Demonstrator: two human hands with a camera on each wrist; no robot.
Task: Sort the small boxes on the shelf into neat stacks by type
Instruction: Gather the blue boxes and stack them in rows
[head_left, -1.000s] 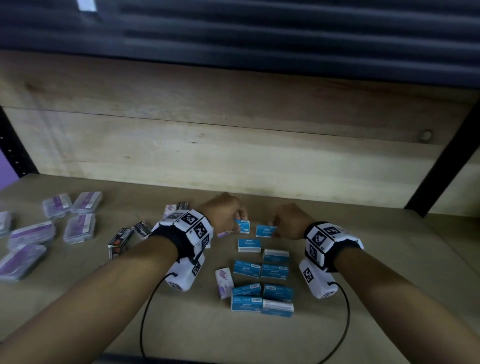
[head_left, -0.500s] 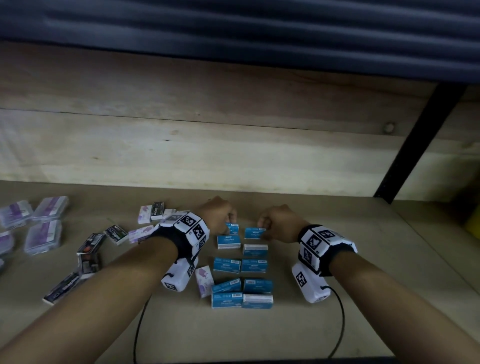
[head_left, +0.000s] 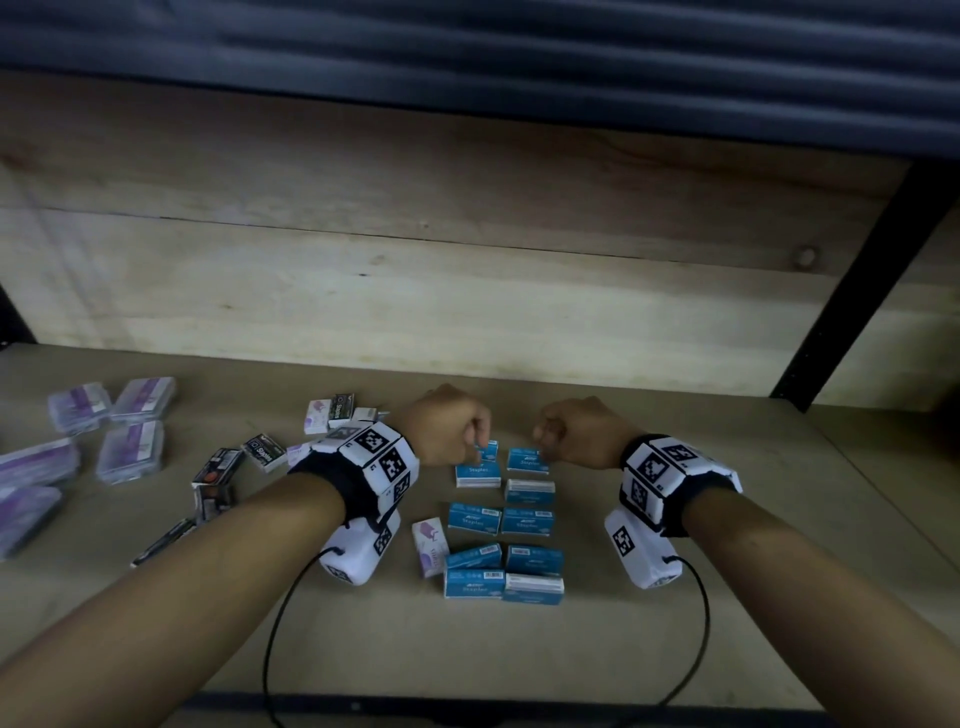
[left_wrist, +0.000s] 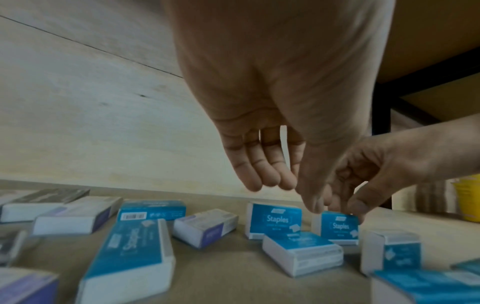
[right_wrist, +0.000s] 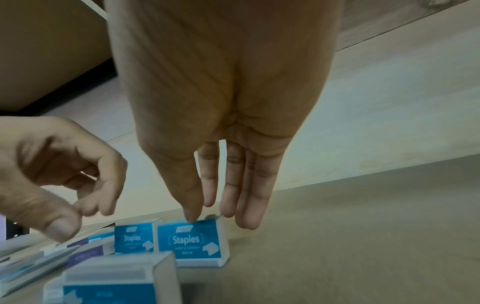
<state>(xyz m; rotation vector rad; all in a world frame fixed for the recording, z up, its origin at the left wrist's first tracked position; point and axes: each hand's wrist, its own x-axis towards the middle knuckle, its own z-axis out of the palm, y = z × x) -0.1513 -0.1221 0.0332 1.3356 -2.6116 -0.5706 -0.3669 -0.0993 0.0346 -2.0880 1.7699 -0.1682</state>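
Small blue-and-white cardboard staple boxes (head_left: 501, 522) lie in two near-to-far columns mid-shelf, probably lined up ahead of stacking. At the far end stand two on edge: the left hand (head_left: 451, 430) hangs over the left standing box (head_left: 487, 450), fingers relaxed, gripping nothing. The right hand (head_left: 581, 432) has its thumb tip on the top edge of the right standing box (right_wrist: 191, 242), other fingers extended behind; no closed grasp. Purple-labelled clear packs (head_left: 130, 451) and small black boxes (head_left: 266, 451) lie scattered left on the wooden shelf (head_left: 779, 519), unsorted.

Small blue cardboard staple boxes (head_left: 501, 519) in two columns mid-shelf; flat clear-wrapped purple packs (head_left: 130, 449) far left; small black cartons (head_left: 218, 467) between.
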